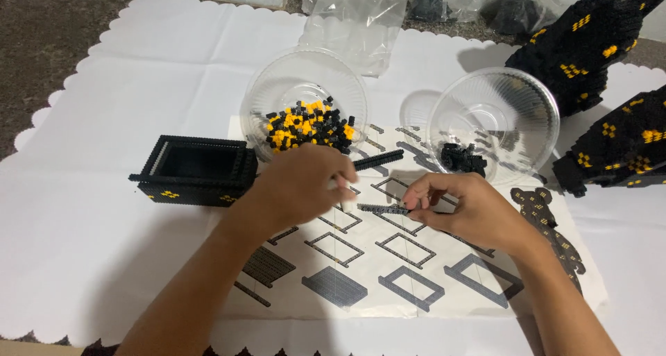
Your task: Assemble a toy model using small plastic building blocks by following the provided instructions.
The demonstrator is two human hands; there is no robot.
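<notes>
My right hand (463, 207) pinches a thin black strip of small bricks (380, 208) by its right end, just above the printed instruction sheet (409, 273). My left hand (305, 184) is closed around a small white tool (341, 189) whose tip is near the strip's left end. A second black brick strip (378, 160) lies on the sheet behind my hands. A hollow rectangular black brick frame (196, 168) with yellow dots stands to the left of my left hand.
A clear bowl (305, 85) holds several black and yellow bricks (309, 125). Another clear bowl (494, 113) holds a few black bricks (463, 158). Large black and yellow brick sections (590, 51) (621, 148) stand at the right. Plastic bags (354, 19) lie at the back on the white cloth (104, 245).
</notes>
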